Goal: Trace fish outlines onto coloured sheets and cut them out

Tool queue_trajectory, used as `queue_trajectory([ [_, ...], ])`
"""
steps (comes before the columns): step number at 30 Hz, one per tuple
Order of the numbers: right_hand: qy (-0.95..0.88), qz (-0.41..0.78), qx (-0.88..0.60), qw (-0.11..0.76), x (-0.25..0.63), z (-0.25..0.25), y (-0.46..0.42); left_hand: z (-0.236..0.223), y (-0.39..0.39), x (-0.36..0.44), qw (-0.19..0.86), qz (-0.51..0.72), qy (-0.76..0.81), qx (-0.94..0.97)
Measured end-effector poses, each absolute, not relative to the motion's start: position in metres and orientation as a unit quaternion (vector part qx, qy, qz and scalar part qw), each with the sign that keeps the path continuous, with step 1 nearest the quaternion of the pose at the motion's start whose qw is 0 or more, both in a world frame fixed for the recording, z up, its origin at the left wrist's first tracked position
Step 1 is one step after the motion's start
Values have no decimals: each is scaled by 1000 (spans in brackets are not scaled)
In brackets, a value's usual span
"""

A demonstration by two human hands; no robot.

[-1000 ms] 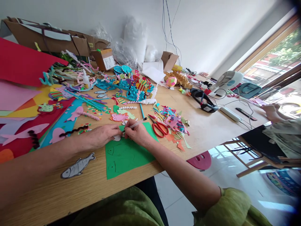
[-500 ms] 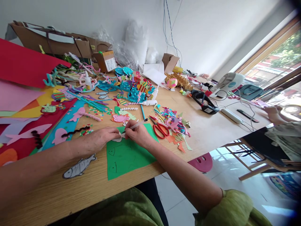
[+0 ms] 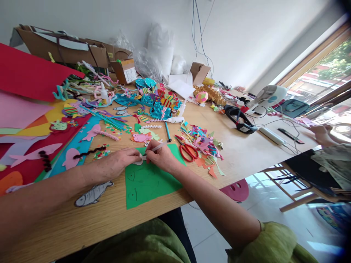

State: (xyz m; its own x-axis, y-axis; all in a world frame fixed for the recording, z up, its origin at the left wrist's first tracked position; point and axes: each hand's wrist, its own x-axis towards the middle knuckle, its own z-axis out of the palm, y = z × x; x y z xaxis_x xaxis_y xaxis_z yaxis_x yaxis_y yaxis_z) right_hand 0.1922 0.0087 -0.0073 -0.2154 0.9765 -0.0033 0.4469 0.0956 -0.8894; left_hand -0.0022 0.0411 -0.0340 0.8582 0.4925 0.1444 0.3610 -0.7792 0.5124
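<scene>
A green sheet of paper [image 3: 153, 186] lies at the table's front edge, with small fish faces drawn in dark lines along its left side. My left hand [image 3: 123, 159] presses a small white fish cutout [image 3: 139, 162] onto the sheet's upper left part, its fingertips covering some of it. Pinched in my right hand [image 3: 159, 155] is a pen [image 3: 158, 147], its point down beside the cutout's tail. Both hands nearly meet there. Below my left forearm, a grey paper fish [image 3: 94, 194] with black outlines lies on the wood.
Red-handled scissors [image 3: 189, 151] and a heap of paper scraps [image 3: 205, 142] lie right of the sheet. A blue pen cap or pen [image 3: 168, 131] lies behind it. Coloured papers [image 3: 22, 117] spread on the left. Another person's hand [image 3: 322, 133] rests at far right.
The pen in my right hand tilts slightly lower. Both hands stay at the white cutout; the whole view has shifted a little.
</scene>
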Motion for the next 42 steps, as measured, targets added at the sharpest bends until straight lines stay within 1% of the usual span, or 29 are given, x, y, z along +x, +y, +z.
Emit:
queue_trajectory([
  [6,-670,407,-528,326,192,-9,10,-32,39,-4,220,109,235,941],
  [12,-687,357,-543,325,189,-13,13,-33,36,-4,204,118,229,944],
  [17,-698,338,-537,332,187,-16,17,-32,35,-3,212,125,240,939],
  [22,-695,343,-537,333,184,-14,20,-35,35,-4,223,128,243,935],
  [30,-689,355,-540,328,181,-10,22,-45,36,-4,278,153,273,908],
  [34,-703,344,-528,328,178,-12,25,-41,34,-2,254,130,295,912],
  [37,-711,352,-516,323,177,-15,27,-34,31,-3,228,109,275,928],
  [42,-712,365,-508,321,179,-16,30,-30,26,-7,222,129,234,938],
])
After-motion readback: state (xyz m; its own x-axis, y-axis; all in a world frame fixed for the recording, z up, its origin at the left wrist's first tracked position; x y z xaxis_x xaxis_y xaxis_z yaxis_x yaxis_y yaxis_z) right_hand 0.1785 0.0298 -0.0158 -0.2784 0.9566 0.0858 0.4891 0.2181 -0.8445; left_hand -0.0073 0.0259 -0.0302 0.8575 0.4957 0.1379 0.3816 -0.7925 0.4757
